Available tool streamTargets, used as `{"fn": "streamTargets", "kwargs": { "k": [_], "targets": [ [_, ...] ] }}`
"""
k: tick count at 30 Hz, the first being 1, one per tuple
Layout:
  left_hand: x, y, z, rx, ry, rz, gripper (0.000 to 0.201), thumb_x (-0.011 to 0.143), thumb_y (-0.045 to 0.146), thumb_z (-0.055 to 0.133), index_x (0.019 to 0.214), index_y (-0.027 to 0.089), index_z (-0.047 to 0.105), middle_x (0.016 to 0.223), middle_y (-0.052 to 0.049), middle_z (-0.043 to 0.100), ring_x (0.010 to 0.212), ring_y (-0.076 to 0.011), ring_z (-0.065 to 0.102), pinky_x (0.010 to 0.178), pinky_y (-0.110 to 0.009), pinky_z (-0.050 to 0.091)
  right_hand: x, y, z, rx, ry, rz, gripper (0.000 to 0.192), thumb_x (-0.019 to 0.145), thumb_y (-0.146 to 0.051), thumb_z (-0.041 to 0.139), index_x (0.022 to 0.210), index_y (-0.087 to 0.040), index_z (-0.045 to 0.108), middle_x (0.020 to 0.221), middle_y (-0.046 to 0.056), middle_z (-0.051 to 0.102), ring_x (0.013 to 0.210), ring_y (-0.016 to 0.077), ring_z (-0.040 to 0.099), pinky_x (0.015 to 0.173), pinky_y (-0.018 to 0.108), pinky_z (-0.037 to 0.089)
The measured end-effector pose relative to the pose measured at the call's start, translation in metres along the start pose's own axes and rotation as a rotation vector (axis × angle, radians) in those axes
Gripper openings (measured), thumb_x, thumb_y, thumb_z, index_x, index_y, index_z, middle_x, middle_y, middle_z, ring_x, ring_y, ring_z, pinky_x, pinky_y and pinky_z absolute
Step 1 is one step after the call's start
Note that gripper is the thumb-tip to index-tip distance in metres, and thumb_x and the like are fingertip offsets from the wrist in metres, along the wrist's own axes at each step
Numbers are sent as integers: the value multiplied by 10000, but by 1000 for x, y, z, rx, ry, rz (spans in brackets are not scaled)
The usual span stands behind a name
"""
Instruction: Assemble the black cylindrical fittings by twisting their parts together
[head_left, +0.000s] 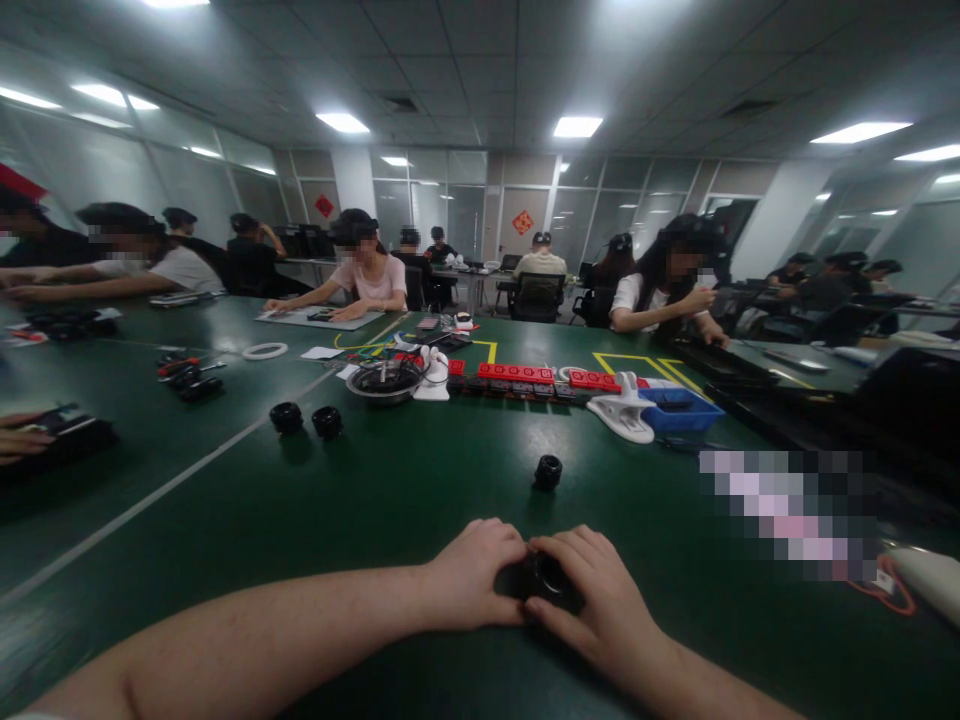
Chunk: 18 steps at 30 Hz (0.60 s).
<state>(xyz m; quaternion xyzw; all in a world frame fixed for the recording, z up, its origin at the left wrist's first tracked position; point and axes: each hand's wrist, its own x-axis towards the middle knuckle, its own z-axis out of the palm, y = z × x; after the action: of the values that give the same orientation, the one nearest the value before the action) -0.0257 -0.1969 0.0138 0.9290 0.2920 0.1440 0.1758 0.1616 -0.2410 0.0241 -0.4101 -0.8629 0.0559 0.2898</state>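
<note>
Clasping a small black round part (546, 578) between left hand (474, 572) and right hand (592, 592), near the green counter's (360, 500) front edge; another black ring-shaped part (548, 471) sitting just beyond, white clamp (622, 410) and blue tray (679, 412) lying farther back.

Green table (315, 500): three loose black round parts, one near centre (548, 471), two to the left (286, 416) (327, 421). Farther off are placed a metal bowl (384, 381), red blocks in a row (517, 373) and a blue tray (679, 410).

On the desk (420, 480), a lens part (546, 578) sits between the left hand (476, 575) and right hand (592, 600). A second (548, 471) lies just behind; two more (306, 419) farther left, a bowl (384, 381) beyond.
</note>
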Motion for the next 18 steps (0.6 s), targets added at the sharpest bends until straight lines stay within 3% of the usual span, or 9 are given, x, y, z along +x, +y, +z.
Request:
{"fn": "streamTargets", "kwargs": {
  "k": [6,11,18],
  "targets": [
    [-1,2,-2,-13,6,-10,390,668,472,637,926,195,544,881,-12,566,829,-187,511,726,-280,381,-5,7,1,157,182,-72,388,768,-303,567,1119,-216,426,990,84,560,891,220,542,753,354,467],
    [-1,5,-6,-48,-10,-19,436,671,480,636,1000,211,538,920,-16,576,856,-192,515,754,-289,377,-8,13,10,252,346,32,338,752,-208,550,1057,-225,405,1066,98,498,1004,227,513,818,363,457],
    [-1,1,-11,-41,12,-38,372,650,396,654,946,201,540,883,-5,578,817,-182,519,750,-289,386,-4,21,20,359,402,148,309,721,-172,522,980,-226,363,1043,88,445,977,208,507,815,367,454]
  ]
}}
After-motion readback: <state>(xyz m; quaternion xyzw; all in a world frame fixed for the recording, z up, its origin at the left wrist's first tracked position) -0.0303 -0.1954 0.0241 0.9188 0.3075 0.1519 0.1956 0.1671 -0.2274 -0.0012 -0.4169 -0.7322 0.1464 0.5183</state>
